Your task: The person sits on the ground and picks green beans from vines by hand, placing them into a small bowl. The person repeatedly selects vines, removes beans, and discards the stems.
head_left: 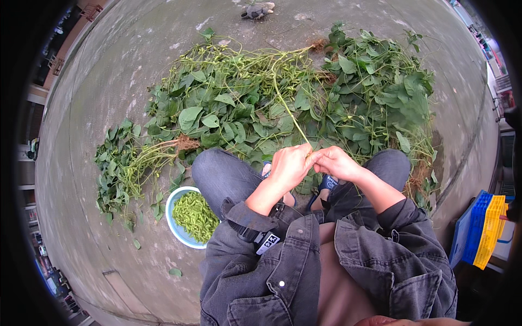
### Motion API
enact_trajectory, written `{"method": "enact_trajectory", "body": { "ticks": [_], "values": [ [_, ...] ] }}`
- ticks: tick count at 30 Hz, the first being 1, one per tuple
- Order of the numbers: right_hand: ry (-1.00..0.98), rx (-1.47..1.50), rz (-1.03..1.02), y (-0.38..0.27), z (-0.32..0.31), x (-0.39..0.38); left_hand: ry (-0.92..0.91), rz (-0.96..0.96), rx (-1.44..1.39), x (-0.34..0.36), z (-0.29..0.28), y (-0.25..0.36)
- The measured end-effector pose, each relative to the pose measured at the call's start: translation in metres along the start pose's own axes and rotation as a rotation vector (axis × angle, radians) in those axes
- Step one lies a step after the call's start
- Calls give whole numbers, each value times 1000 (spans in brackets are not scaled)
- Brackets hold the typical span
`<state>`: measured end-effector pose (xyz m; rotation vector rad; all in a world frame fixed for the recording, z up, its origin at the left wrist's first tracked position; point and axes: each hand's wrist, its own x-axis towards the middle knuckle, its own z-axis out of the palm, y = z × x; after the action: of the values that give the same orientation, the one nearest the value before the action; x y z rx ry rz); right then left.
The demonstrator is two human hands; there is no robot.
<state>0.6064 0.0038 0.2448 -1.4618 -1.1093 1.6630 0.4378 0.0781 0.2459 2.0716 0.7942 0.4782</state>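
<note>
Stalk [294, 120] in both hands [290, 164]

The ground [119, 70] looks like bare concrete, matt and blotchy. Low in the frame I see a jacket [370, 271] of faded, matt denim, with trousers [220, 173] of similar dull cloth. Left of centre, the basin [172, 228] is smooth plastic, its heaped pods [194, 216] bumpy. The leaves [190, 117] across the upper middle look matt, the stem [293, 119] smooth, the roots [187, 143] at centre left coarse and fibrous. At the right edge, the blue crate [462, 233] and yellow crate [486, 236] look like hard plastic.
</note>
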Motion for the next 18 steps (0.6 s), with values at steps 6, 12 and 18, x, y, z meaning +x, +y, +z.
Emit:
{"method": "enact_trajectory", "body": {
  "ticks": [6,12,18],
  "values": [
    [-242,-743,-469,-26,-19,-38,-111,122,-290,-26,-37,-6],
    [-208,-1076,-467,-43,-18,-63,279,-466,-819,22,-94,-82],
    [-332,-973,-715,-23,34,-50,-83,-816,-1175,107,9,-81]
  ]
}}
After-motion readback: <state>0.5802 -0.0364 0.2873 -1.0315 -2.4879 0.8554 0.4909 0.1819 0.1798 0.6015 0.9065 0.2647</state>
